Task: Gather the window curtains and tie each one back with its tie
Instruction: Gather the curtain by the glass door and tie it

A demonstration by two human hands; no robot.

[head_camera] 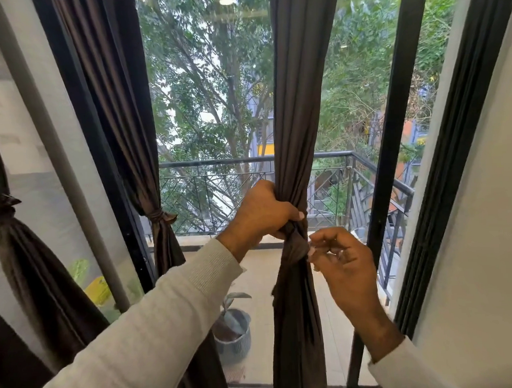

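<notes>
A dark brown curtain [300,107] hangs in the middle of the window, bunched into a narrow column. My left hand [265,211] grips the bunch from the left at waist height. A band of the same dark cloth, the tie [295,245], sits just below that grip. My right hand [340,263] is at the tie's right side, thumb and fingertips pinching its edge. Two other curtains are gathered with knotted ties: one at the far left [2,209] and one at centre left [160,216].
Black window frame posts stand left [97,173] and right [393,155] of the held curtain. Beyond the glass lie a balcony with a metal railing [367,169], a potted plant [233,336] and trees. A white wall [491,239] closes the right side.
</notes>
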